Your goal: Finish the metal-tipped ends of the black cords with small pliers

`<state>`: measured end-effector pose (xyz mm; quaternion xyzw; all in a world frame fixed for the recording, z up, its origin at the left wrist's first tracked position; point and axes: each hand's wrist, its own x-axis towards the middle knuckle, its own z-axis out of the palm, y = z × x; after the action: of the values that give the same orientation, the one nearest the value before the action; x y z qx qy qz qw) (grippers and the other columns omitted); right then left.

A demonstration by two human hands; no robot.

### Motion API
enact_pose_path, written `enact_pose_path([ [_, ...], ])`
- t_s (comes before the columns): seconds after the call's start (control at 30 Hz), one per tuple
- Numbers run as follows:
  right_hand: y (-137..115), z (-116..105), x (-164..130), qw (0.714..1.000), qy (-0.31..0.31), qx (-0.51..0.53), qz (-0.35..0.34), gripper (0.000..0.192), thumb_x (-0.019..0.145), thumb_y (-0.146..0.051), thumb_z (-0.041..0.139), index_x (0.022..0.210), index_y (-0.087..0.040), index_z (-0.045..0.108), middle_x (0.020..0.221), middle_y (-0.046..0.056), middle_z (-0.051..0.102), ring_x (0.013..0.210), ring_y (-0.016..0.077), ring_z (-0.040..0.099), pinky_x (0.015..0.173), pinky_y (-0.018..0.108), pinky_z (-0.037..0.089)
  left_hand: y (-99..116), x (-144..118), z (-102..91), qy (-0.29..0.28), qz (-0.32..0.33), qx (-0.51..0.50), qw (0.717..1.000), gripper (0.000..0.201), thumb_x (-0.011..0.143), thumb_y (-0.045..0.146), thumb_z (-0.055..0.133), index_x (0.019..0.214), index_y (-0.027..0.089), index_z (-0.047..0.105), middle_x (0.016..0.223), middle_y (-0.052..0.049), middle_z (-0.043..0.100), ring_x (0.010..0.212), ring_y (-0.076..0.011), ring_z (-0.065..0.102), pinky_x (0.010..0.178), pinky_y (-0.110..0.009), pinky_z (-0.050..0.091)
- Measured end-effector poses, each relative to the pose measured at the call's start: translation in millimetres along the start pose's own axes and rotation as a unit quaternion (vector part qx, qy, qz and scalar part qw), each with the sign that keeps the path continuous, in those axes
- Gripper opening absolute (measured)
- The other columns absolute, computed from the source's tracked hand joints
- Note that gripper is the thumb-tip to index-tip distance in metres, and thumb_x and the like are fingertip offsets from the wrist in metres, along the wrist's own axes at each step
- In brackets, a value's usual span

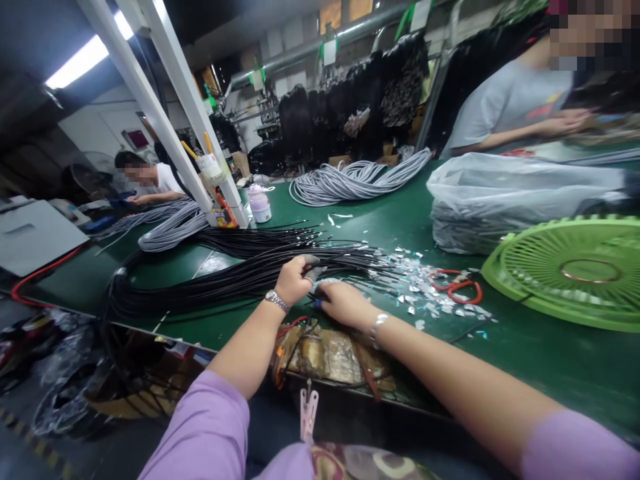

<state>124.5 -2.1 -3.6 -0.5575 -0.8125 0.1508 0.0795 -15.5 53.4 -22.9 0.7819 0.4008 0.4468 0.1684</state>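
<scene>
left hand (pixel 293 280) closed around the black cables (pixel 235 270), gripping a small grey piece at the fingertips, wristwatch (pixel 277 301) on the wrist. right hand (pixel 343 303) just beside it, fingers curled down onto the cable ends against the counter (pixel 525 347), pinching something small and blue (too small to tell what). both hands nearly touching, close to the near edge of the counter.

black cables lying in a long thick bundle across the green counter, running left from the hands and looping over the left edge; loose ends fanned out to the right of the hands. scattered among those ends, a litter of silvery scraps (pixel 420 287). red-handled scissors (pixel 457 287) lying flat on the scraps, right of the hands, apart from both.

further right, a green fan grille (pixel 570 270) lying flat on the counter. behind it, a clear plastic bag (pixel 510 193) stuffed with more cable. grey cable coils (pixel 350 180) at the far side, another grey bundle (pixel 173 227) to the left by the white posts (pixel 165 113), with a small pink-and-white bottle (pixel 260 203) near them. a pink clothes peg (pixel 307 413) clipped below the counter edge. two other people at work, one far left (pixel 150 180), one far right (pixel 520 107), hands well apart from these.
</scene>
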Motion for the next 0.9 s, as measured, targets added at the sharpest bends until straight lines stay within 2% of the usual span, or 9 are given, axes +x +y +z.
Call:
enact_pose_path([
  [0.07, -9, 4, 11, 1.0, -0.003, -0.008, 0.012, 0.017, 0.081, -0.025, 0.057, 0.093, -0.019, 0.067, 0.097, 0.01, 0.072, 0.09, 0.0225, 0.065, 0.07, 0.026, 0.042, -1, 0, -1.3, 0.012, -0.011, -0.02, 1.0, 0.02, 0.077, 0.02, 0.065, 0.096, 0.014, 0.065, 0.092, -0.008, 0.071, 0.082, -0.0156, 0.067, 0.076, -0.029, 0.056],
  [0.13, -5, 4, 17, 0.999, 0.004, -0.019, 0.044, 0.023, 0.084, -0.025, 0.052, 0.101, -0.019, 0.066, 0.099, 0.011, 0.072, 0.09, 0.0227, 0.066, 0.067, 0.027, 0.042, -1, 0, -1.9, 0.012, -0.017, -0.036, 0.999, 0.02, 0.076, 0.018, 0.065, 0.096, 0.014, 0.065, 0.092, -0.008, 0.071, 0.081, -0.0154, 0.067, 0.076, -0.029, 0.057],
  [0.33, 68, -28, -7, 0.982, 0.034, -0.066, 0.175, 0.031, 0.088, -0.016, 0.04, 0.11, -0.013, 0.062, 0.103, 0.02, 0.069, 0.092, 0.0293, 0.066, 0.068, 0.034, 0.045, 2, 1, -1.3, -0.005, -0.011, -0.03, 0.999, 0.015, 0.077, 0.019, 0.065, 0.091, 0.015, 0.066, 0.088, -0.007, 0.072, 0.08, -0.0164, 0.068, 0.077, -0.03, 0.057],
  [0.4, 79, -36, -22, 0.977, 0.044, -0.08, 0.193, 0.03, 0.087, -0.013, 0.04, 0.107, -0.013, 0.063, 0.104, 0.021, 0.068, 0.095, 0.0298, 0.065, 0.071, 0.035, 0.045, 3, 1, -1.8, -0.006, -0.003, -0.019, 1.0, 0.014, 0.078, 0.02, 0.064, 0.091, 0.015, 0.066, 0.088, -0.007, 0.072, 0.08, -0.0165, 0.069, 0.077, -0.029, 0.057],
  [0.47, 73, -35, -37, 0.979, 0.054, -0.082, 0.181, 0.029, 0.086, -0.01, 0.041, 0.102, -0.013, 0.065, 0.107, 0.021, 0.067, 0.098, 0.0287, 0.064, 0.074, 0.034, 0.044, 4, 1, -3.0, -0.004, 0.006, -0.01, 1.0, 0.015, 0.078, 0.021, 0.064, 0.091, 0.015, 0.067, 0.087, -0.007, 0.073, 0.08, -0.0163, 0.069, 0.077, -0.029, 0.056],
  [0.63, 41, -8, -54, 0.995, 0.042, -0.013, 0.091, 0.017, 0.082, -0.019, 0.054, 0.092, -0.019, 0.067, 0.094, 0.01, 0.071, 0.088, 0.0236, 0.065, 0.073, 0.029, 0.044, 7, 0, -7.9, -0.011, 0.023, 0.014, 1.0, 0.015, 0.079, 0.024, 0.061, 0.09, 0.015, 0.067, 0.087, -0.007, 0.073, 0.078, -0.0167, 0.068, 0.074, -0.028, 0.056],
  [0.7, 50, -5, -54, 0.993, 0.063, 0.02, 0.097, 0.018, 0.082, -0.014, 0.05, 0.091, -0.017, 0.066, 0.096, 0.012, 0.07, 0.088, 0.0236, 0.064, 0.074, 0.029, 0.044, 12, -1, -10.2, -0.027, 0.025, 0.032, 0.999, 0.016, 0.079, 0.025, 0.061, 0.089, 0.016, 0.068, 0.086, -0.007, 0.073, 0.078, -0.017, 0.068, 0.073, -0.028, 0.055],
  [0.8, 81, -14, -51, 0.981, 0.114, 0.079, 0.135, 0.02, 0.081, -0.006, 0.045, 0.082, -0.015, 0.063, 0.092, 0.015, 0.069, 0.092, 0.0258, 0.063, 0.079, 0.033, 0.044, 24, -4, -12.9, -0.055, 0.021, 0.078, 0.995, 0.015, 0.078, 0.027, 0.062, 0.087, 0.017, 0.069, 0.084, -0.006, 0.073, 0.076, -0.0172, 0.067, 0.072, -0.027, 0.052],
  [0.9, 103, -22, -49, 0.961, 0.154, 0.175, 0.146, 0.014, 0.084, -0.012, 0.045, 0.084, -0.017, 0.057, 0.085, 0.012, 0.068, 0.084, 0.0231, 0.064, 0.073, 0.032, 0.047, 40, -7, -14.2, -0.088, -0.025, 0.142, 0.986, 0.018, 0.077, 0.033, 0.064, 0.083, 0.018, 0.069, 0.079, -0.004, 0.071, 0.071, -0.0171, 0.064, 0.067, -0.027, 0.048],
])
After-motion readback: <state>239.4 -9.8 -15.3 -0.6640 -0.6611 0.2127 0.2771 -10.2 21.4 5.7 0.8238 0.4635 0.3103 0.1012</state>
